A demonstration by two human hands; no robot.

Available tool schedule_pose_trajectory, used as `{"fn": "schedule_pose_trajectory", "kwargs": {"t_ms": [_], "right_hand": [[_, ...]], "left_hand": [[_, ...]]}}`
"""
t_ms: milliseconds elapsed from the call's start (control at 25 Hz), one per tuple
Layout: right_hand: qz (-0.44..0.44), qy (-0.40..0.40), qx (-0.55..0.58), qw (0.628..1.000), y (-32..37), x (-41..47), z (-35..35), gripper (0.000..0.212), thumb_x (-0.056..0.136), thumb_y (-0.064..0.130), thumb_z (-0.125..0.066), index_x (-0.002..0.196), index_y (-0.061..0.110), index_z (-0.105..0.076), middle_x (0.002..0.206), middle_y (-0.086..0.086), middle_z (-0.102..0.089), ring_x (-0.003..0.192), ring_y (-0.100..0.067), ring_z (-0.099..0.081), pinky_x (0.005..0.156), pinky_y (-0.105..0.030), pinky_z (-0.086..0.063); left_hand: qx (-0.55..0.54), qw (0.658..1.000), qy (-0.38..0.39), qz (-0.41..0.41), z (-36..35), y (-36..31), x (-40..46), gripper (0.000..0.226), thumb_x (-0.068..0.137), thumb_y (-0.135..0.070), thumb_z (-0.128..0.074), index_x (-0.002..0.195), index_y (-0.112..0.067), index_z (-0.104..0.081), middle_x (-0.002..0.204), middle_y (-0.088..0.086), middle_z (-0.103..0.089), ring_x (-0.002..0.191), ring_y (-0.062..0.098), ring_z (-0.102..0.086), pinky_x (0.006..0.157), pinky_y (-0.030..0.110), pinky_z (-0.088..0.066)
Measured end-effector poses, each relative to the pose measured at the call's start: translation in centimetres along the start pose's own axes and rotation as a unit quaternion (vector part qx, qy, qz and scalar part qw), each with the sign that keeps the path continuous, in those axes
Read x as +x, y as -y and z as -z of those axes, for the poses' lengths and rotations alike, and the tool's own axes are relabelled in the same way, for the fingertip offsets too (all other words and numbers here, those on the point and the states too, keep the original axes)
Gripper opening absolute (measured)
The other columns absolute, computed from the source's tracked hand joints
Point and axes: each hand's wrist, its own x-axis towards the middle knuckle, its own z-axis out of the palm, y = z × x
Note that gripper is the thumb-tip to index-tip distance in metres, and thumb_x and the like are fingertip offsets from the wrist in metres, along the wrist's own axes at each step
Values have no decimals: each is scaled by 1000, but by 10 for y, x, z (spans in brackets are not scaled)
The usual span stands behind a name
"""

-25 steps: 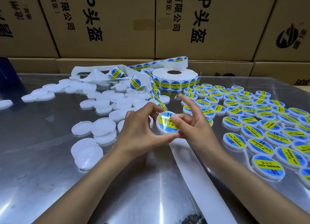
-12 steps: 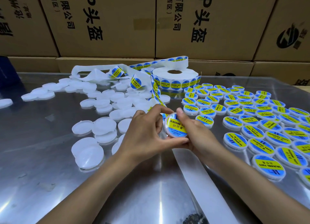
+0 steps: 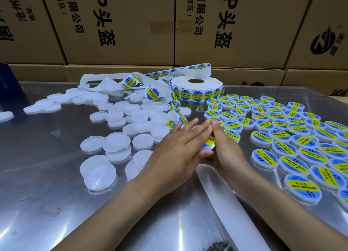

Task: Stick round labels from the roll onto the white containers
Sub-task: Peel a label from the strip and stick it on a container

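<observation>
Your two hands are close together over the shiny table (image 3: 56,175). Your right hand (image 3: 224,153) holds one round container (image 3: 210,144) on its edge, fingers curled round it. Your left hand (image 3: 178,147) lies flat on its blue and yellow sticker, fingers straight. Right of your hands sit many labelled containers (image 3: 293,137) in rows. Left of them is a heap of plain white containers (image 3: 116,143). Behind, the label roll (image 3: 196,88) stands on the table, with its strip (image 3: 176,109) running down to your fingers. Brown boxes (image 3: 131,25) stand at the back.
</observation>
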Motion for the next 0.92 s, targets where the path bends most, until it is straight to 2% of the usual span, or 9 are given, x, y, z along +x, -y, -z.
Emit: {"fn": "schedule_pose_trajectory", "kwargs": {"t_ms": [80, 160, 320, 480, 560, 640, 720, 800, 920], "right_hand": [[5, 18, 16, 1000, 1, -1, -2, 53, 98, 49, -34, 70, 34, -77, 69, 0, -73, 52, -6, -64, 53, -23, -53], [3, 32, 22, 999, 2, -2, -2, 56, 99, 47, -33, 67, 33, -77, 66, 3, -72, 54, -4, -64, 56, -24, -55], [11, 36, -13, 999, 4, -3, -3, 55, 98, 46, -36, 63, 32, -76, 73, 3, -74, 67, -6, -70, 58, -22, -55], [6, -41, -48, 998, 8, 4, 8, 58, 97, 47, -39, 62, 17, -74, 61, -1, -71, 56, -9, -68, 50, -20, -53], [-8, -99, -111, 989, 11, 11, 23, 58, 99, 45, -35, 61, 12, -65, 48, -1, -64, 43, -7, -60, 47, -17, -49], [-10, -104, -270, 957, 12, 19, 38, 59, 100, 43, -32, 58, 8, -56, 38, 2, -57, 36, -5, -51, 48, -17, -45], [-1, -76, -421, 904, 11, 22, 45, 57, 99, 42, -33, 57, 9, -52, 38, 2, -55, 41, -9, -51, 52, -24, -44], [23, -81, -530, 844, 7, 22, 48, 50, 96, 45, -37, 62, 11, -53, 49, 1, -59, 56, -17, -57, 54, -29, -39], [47, -135, -646, 749, 1, 20, 49, 31, 92, 47, -44, 98, 19, -58, 88, -2, -67, 90, -28, -59, 62, -32, -37]], "left_hand": [[9, 994, -102, -48, -1, -1, 0, 34, 91, -19, -49, 118, -7, -65, 126, 6, -62, 118, 24, -58, 101, 42, -41], [-4, 985, -158, -74, -2, 1, 0, 24, 87, -9, -59, 108, -8, -71, 115, 5, -68, 108, 20, -64, 93, 40, -51], [-8, 973, -198, -120, -2, 6, -4, 18, 82, -2, -63, 94, -8, -76, 103, 4, -72, 98, 18, -69, 80, 37, -57], [5, 970, -211, -122, -1, 9, -5, 14, 84, -11, -65, 89, -14, -77, 96, -3, -74, 84, 13, -71, 65, 29, -57], [23, 985, -163, -59, 0, 10, -5, 13, 85, -24, -65, 90, -21, -77, 95, -9, -74, 84, 11, -71, 62, 27, -56], [41, 997, -1, 58, -4, 13, -5, 28, 89, -44, -56, 107, -28, -72, 115, -14, -67, 106, 9, -63, 78, 26, -53], [68, 980, 145, 119, -11, 22, -9, 47, 90, -58, -45, 127, -32, -58, 140, -14, -49, 127, 7, -45, 95, 24, -38], [85, 969, 197, 124, -14, 28, -12, 54, 89, -62, -41, 125, -27, -57, 141, -11, -47, 127, 12, -43, 99, 28, -36], [100, 969, 193, 114, -14, 32, -12, 49, 89, -61, -40, 110, -23, -63, 126, -9, -60, 114, 14, -52, 97, 29, -34]]}}
